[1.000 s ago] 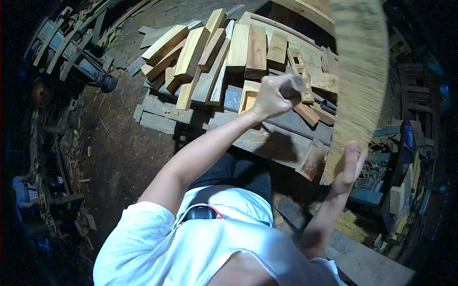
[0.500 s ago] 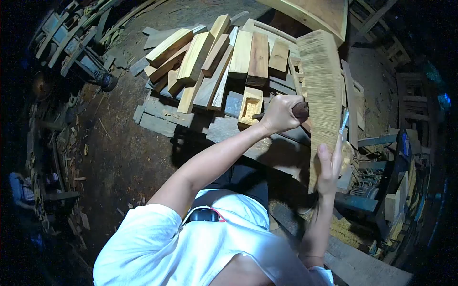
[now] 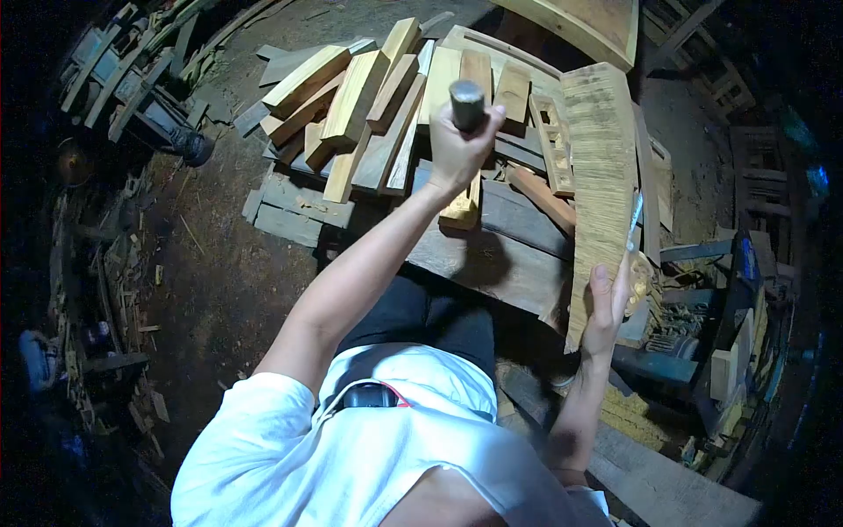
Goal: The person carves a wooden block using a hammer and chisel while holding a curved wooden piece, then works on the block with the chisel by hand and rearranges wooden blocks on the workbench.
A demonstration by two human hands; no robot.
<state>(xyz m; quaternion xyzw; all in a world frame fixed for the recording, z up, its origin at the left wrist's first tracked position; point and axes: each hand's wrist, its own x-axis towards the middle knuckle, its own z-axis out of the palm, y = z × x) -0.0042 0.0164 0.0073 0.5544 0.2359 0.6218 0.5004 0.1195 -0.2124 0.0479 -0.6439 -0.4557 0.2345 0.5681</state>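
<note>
The left hand (image 3: 457, 158) is clenching a dark cylindrical tool (image 3: 467, 102) near wooden blocks (image 3: 356, 97). The right hand (image 3: 602, 325) is clasping a curved board (image 3: 601, 167) low down, apparently steadying it.

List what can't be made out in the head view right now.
All in the head view:
- Tool: its round end shows; the left hand hides much of the rest.
- Board: its far face is turned away, so any part of the right hand behind it is hidden.
- Wooden block: partly covered by the left hand.
- Wooden panel: cut off by the top edge.
</note>
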